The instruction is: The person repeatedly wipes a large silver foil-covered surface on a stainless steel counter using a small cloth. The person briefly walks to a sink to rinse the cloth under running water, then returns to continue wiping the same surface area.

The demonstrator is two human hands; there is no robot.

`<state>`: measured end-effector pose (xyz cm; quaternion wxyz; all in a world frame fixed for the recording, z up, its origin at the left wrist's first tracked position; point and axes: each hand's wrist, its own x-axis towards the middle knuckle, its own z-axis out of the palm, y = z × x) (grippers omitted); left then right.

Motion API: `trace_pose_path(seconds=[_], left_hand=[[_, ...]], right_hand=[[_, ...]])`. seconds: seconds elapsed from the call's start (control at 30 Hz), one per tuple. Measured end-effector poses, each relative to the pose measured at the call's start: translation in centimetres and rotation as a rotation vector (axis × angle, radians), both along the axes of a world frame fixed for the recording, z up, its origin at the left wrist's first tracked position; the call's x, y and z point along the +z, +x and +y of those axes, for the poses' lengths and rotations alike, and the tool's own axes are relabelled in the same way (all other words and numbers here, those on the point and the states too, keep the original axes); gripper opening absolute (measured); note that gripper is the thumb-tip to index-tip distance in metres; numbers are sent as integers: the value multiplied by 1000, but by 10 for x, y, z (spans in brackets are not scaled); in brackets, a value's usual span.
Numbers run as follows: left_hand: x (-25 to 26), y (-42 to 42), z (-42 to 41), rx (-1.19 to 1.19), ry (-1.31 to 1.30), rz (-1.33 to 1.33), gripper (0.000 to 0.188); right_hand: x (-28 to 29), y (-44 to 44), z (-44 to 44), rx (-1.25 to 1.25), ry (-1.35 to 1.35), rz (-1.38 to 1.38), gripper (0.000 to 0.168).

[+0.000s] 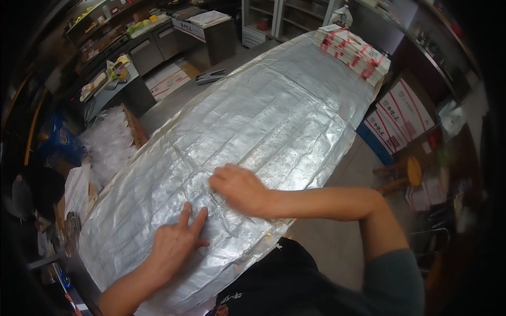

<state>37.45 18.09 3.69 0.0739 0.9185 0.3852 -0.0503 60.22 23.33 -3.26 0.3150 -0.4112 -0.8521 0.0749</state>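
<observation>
A large sheet of silver foil-like insulation (253, 114) covers the long counter before me, creased and seamed along its length. My left hand (176, 239) rests on its near part, palm down, with two fingers stretched out and the thumb apart. Nothing shows in that hand. Just ahead and to the right, my right hand (239, 189) is on or close above the foil, its fingers curled under and slightly blurred. Whether it grips something is hidden.
A stack of flat red-and-white cartons (352, 53) lies at the sheet's far end. On the grey counter beside the foil is a stapler (210, 77). Left of it sits a box of clear plastic bags (108, 138). A wooden stool (413, 172) and printed cartons (401, 114) stand right.
</observation>
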Motion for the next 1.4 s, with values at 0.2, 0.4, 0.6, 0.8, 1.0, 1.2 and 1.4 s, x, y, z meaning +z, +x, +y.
trace_pose_path(seconds=[0.2,0.4,0.6,0.8,1.0,1.2,1.4], left_hand=[[8,-2,-4,40,-46,6,69],[14,4,6,4,-110,-50,71],[9,2,5,-11,-84,-14,72],[-5,-5,8,-49,-53,-134,70],[1,0,13,-88,-73,-34,74],[-1,-1,18,-112,-67,52,78],[-6,-3,17,-139,-47,36,79]], right_hand=[[-1,93,36,-176,-58,33,16],[10,172,61,-505,-27,-10,12],[8,-9,-8,118,-127,55,27],[23,116,36,-493,-257,90,7],[6,65,2,-264,-15,-49,15],[19,66,-3,-267,-118,-50,10],[16,87,20,-516,-92,-98,11]])
